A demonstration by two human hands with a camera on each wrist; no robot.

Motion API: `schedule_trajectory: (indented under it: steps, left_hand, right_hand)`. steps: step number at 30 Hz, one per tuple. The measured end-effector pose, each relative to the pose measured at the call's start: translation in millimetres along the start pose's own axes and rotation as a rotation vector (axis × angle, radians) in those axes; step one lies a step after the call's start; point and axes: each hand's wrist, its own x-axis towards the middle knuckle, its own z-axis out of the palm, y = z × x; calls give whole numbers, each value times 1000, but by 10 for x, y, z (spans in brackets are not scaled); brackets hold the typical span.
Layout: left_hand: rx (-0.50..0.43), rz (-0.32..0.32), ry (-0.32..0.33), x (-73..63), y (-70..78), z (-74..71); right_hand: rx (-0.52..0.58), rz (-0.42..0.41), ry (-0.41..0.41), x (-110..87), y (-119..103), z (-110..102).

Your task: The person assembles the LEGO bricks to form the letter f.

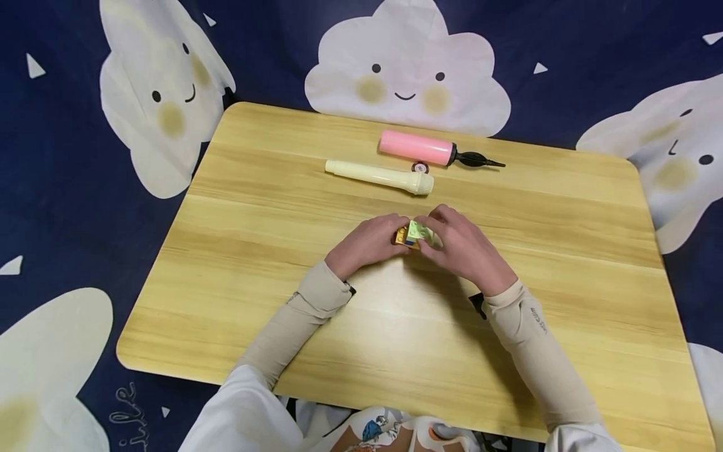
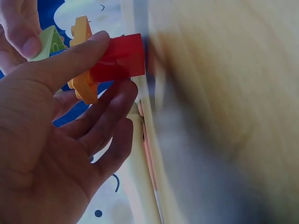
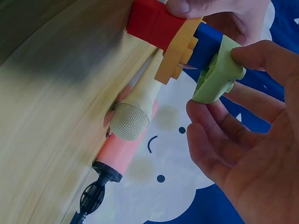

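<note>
Head view: holding small block stack between left hand and right hand, right at the fingers of both. Pinching light green piece between right thumb and right fingertips, with other right fingers bent just below. Gripping red block with left hand, thumb laid across one side and fingers bent under the other; also crossing orange plate with left thumb.

Going from left fingers to right fingers: red block, then studded orange plate, then blue block, then light green piece, tilted a bit at right fingertips. Touching at light green piece and blue block; cannot tell if fully seated. Cannot tell either if resting on bench at red end.

Just beyond fingers, seen from wearer's side: cream microphone, lying crosswise on bench, with mesh head toward the right. Farther beyond fingers: pink pump, lying with black nozzle pointing right. Between microphone and pump: small round disc, too small to read.

Behind fingers, toward wearer: beige sleeves on both forearms, white cloth above. Well past fingers, around bench: dark blue backdrop printed with smiling clouds and small white triangles.
</note>
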Motion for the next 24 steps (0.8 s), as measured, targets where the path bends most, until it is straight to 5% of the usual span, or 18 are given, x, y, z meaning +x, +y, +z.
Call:
schedule_trajectory:
  steps: [4,12,24]
  left_hand:
    - [-43,9,9,4,3,19]
    - [-270,48,-21,15,44,35]
    - [-322,69,-38,12,100,18]
  right_hand:
    - [9,20,4,-8,11,-27]
    - [27,41,76,-44,20,-102]
    - [26,30,37,-99,47,-141]
